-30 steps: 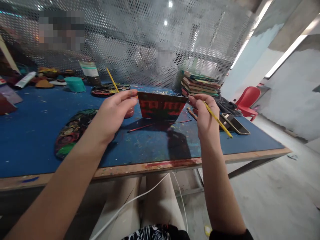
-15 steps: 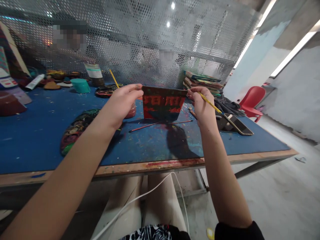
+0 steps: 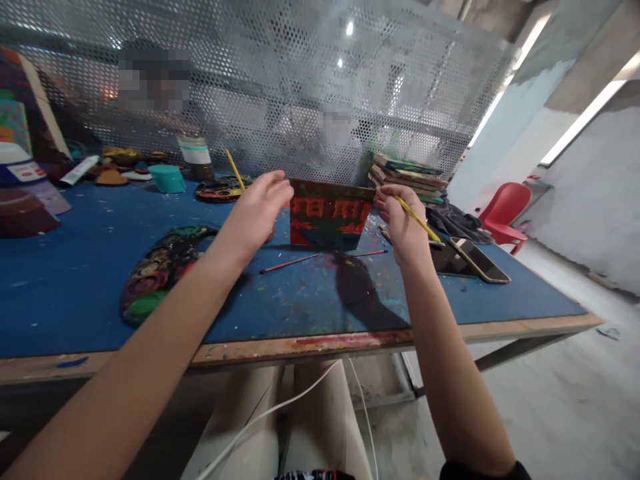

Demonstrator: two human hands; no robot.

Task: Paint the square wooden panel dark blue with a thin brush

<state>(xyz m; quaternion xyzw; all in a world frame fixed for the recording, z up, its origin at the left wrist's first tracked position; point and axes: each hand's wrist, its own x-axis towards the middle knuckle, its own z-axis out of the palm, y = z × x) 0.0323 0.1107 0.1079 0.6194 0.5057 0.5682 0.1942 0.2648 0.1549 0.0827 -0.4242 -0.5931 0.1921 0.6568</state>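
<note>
A small painted board (image 3: 327, 217) stands nearly upright on the blue table, its red, orange and dark green picture turned towards me. My left hand (image 3: 263, 207) is at its left edge, fingers apart and the thumb by the upper corner; whether it touches cannot be told. On the other side, my right hand (image 3: 403, 210) pinches the right upper edge. A yellow paintbrush (image 3: 417, 219) is also held in that hand, slanting back over it. Two thin brushes, one a red-handled brush (image 3: 290, 264), lie below the board. A paint-covered palette (image 3: 155, 273) lies left of my left forearm.
On the right lie phones (image 3: 480, 260) beside a dark cloth (image 3: 457, 220). Stacked boards (image 3: 407, 175) sit behind. Further left are a teal cup (image 3: 167, 179), a labelled jar (image 3: 196, 157), another palette (image 3: 220, 189) and paint bottles (image 3: 25, 167). A perforated metal screen (image 3: 280, 80) backs the table; people show behind it.
My left fingers have loosened and spread at the board's left corner. The board is tipped slightly differently, showing more of its picture. The whole view has shifted a little downward.
</note>
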